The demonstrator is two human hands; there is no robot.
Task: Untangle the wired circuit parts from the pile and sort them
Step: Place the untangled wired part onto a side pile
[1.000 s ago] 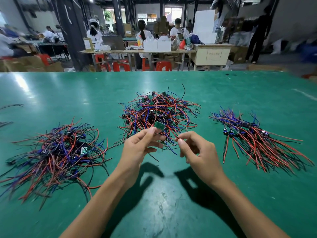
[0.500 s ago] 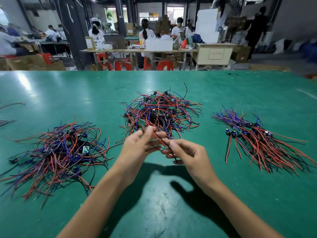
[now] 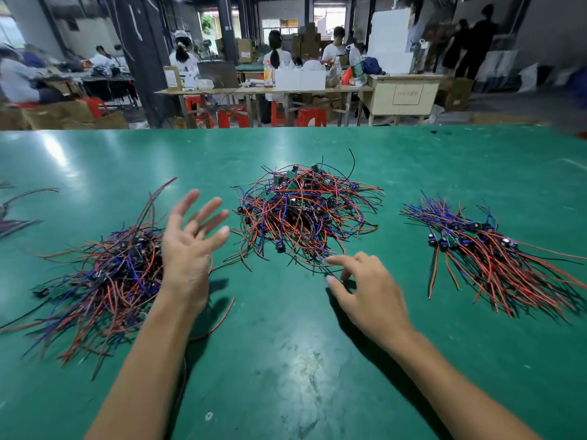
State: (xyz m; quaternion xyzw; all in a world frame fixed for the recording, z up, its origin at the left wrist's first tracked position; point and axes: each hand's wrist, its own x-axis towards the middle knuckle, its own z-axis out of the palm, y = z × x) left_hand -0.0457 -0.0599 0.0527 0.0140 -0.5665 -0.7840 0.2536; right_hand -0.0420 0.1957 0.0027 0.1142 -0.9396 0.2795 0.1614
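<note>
Three heaps of red, blue and black wired circuit parts lie on the green table [image 3: 286, 360]. The tangled pile [image 3: 305, 214] with small green boards sits in the middle. A loose heap [image 3: 101, 281] lies at the left, and a combed-out bundle [image 3: 482, 249] lies at the right. My left hand [image 3: 190, 246] hovers over the left heap's right edge, fingers spread, palm empty. A wired part [image 3: 155, 201] sticks up from that heap just left of the fingers. My right hand [image 3: 365, 290] reaches the middle pile's near edge, thumb and forefinger close around a thin wire end [image 3: 327, 271].
More wires [image 3: 19, 211] lie at the table's far left edge. Behind the table, people sit at workbenches [image 3: 263, 90] with red stools and cardboard boxes. Bare green table surface lies between my forearms and the near edge.
My left hand swung left from the middle pile to the left heap and opened, letting go of the part it held. My right hand shifted to the pile's near edge.
</note>
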